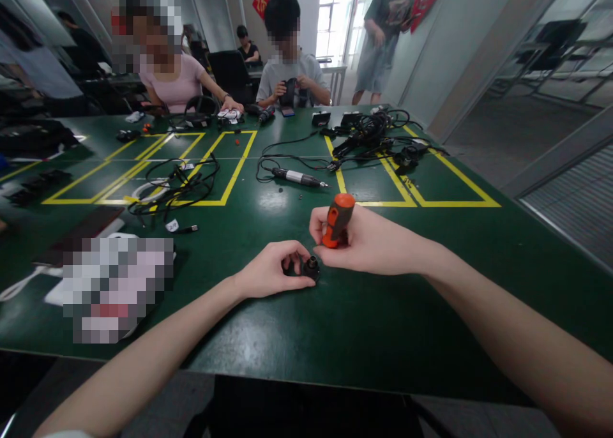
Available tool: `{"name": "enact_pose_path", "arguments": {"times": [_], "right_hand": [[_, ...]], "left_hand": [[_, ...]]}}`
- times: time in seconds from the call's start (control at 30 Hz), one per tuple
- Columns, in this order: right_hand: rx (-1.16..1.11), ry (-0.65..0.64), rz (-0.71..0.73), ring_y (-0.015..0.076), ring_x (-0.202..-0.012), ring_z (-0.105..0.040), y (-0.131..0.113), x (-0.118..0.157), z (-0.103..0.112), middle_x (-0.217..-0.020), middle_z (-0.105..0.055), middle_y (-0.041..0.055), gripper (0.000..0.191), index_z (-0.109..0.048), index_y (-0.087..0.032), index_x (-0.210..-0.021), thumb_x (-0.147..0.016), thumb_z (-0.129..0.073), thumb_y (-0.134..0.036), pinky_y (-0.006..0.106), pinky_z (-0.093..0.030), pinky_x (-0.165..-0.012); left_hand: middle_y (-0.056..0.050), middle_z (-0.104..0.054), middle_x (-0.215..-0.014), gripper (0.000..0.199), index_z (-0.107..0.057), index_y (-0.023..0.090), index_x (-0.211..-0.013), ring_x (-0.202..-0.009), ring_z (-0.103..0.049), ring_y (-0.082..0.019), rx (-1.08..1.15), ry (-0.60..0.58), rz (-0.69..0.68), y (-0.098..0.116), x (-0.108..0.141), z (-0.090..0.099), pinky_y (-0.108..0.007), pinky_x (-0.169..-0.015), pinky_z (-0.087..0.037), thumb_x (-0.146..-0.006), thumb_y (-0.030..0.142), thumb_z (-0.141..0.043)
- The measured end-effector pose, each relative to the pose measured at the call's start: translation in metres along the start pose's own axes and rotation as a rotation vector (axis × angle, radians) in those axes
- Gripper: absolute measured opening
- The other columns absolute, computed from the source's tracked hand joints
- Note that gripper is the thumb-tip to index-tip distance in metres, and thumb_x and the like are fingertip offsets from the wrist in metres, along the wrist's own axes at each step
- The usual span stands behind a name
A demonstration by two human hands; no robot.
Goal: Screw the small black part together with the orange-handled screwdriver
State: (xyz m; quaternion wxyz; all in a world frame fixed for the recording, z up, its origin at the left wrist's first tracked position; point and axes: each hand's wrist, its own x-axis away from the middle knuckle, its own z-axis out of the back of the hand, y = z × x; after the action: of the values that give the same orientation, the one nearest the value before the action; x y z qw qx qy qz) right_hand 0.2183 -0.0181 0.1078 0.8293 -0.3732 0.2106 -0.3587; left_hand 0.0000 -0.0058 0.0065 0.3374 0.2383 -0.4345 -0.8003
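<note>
My right hand (371,239) is closed around the orange and dark grey handle of a screwdriver (340,216), held nearly upright. Its shaft and tip cannot be made out behind my fingers. Just left of it, my left hand (272,269) grips a small round black part (311,269) between thumb and fingers, low at the table surface. A short cylindrical stub stands up from the part's top. Between the screwdriver handle and the black part there is a small gap. Beyond my hands lies a silver and black pen-shaped electric screwdriver (301,177) with a cord.
Tangled black cables (184,182) lie at left, and a bigger cable heap (373,131) at back right. Near my left forearm are a blurred-out pinkish item (129,285) and a dark flat device (79,234). Yellow tape (239,170) marks the green table (249,336). Two people sit opposite.
</note>
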Motion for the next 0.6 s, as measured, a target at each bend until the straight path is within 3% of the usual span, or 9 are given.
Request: {"name": "enact_pose_path", "arguments": {"times": [0.33, 0.6], "right_hand": [[0.006, -0.013, -0.016, 0.0115, -0.064, -0.046, 0.0009, 0.0004, 0.001, -0.073, -0.052, -0.0055, 0.016, -0.053, -0.021, -0.082, -0.073, -0.063, -0.012, 0.025, -0.037, -0.061], [-0.022, 0.008, 0.006, 0.0121, -0.064, -0.049, -0.0014, 0.0009, -0.0004, -0.072, -0.054, -0.0046, 0.008, -0.053, -0.02, -0.083, -0.084, -0.061, -0.02, 0.026, -0.039, -0.064]], "left_hand": [[0.001, -0.065, -0.077, 0.032, -0.069, 0.016, -0.098, -0.069, -0.059, -0.013, -0.017, 0.001, 0.008, -0.0006, 0.0003, 0.0001, -0.024, -0.063, -0.046, -0.079, 0.036, -0.085], [0.001, -0.066, -0.079, 0.032, -0.069, 0.017, -0.099, -0.069, -0.058, -0.013, -0.014, -0.006, -0.006, -0.0008, 0.0001, 0.0004, -0.025, -0.065, -0.047, -0.078, 0.035, -0.084]]}}
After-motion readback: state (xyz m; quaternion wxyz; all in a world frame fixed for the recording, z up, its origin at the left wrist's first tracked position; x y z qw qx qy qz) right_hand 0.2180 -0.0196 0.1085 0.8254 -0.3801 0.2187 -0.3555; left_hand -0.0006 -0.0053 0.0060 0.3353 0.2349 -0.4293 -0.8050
